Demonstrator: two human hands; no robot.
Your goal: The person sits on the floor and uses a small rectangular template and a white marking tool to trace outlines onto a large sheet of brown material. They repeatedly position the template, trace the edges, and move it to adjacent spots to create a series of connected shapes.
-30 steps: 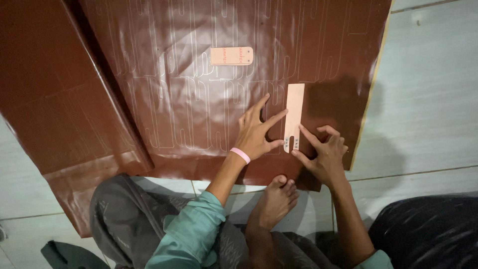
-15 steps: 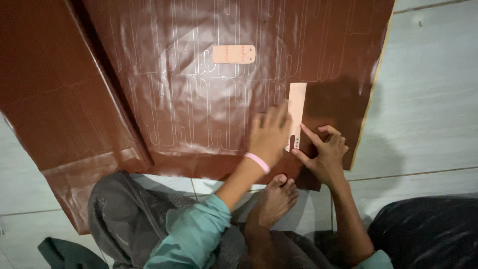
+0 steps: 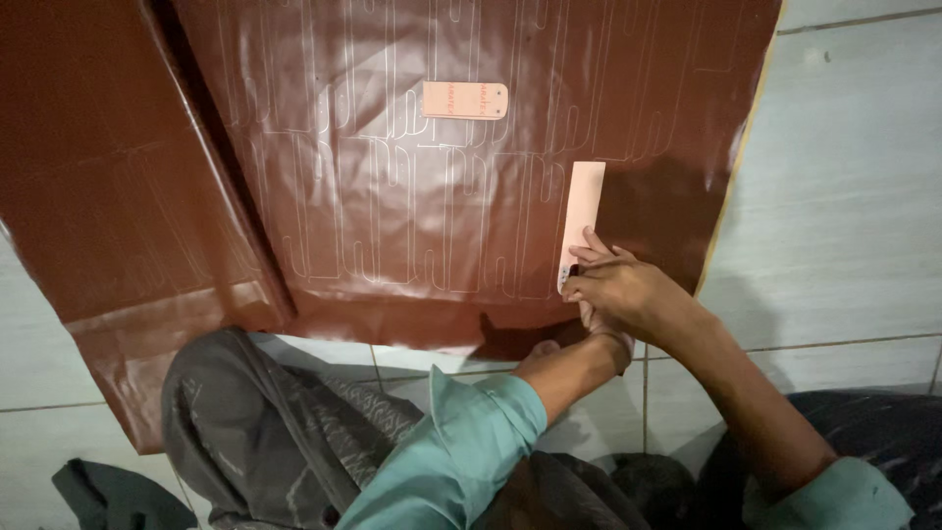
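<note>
Here the person is sitting on a pale tiled floor (image 3: 844,196) with a large sheet of glossy brown leather-like material (image 3: 392,196) spreading out in front of the knees, its surface covered with thin traced outlines of long narrow shapes. The right hand (image 3: 628,292) is pressing down on the lower end of a pale pink cardboard strip (image 3: 581,221), which is lying upright on the sheet near its right edge; the fingers are curling over the strip's bottom corner, closing onto it and pinning it flat against the material rather than lifting it. A small dark tip is showing at the fingertips by the strip's lower left corner, but it is too small to tell what it is. The left hand (image 3: 594,322) is tucking in underneath the right one, mostly hidden by it, so whether it is gripping anything or lying flat cannot be told; only the edge of it and the wrist are showing, resting at the lower border of the sheet. The left forearm is coming up from a teal sleeve (image 3: 461,442), and the right arm is crossing over it. A second pink template (image 3: 465,100), shorter and lying sideways, is sitting well apart from the hands, higher up on the sheet among the traced outlines. Grey trousers (image 3: 265,422) are covering the bent left leg at the bottom of the view.
</note>
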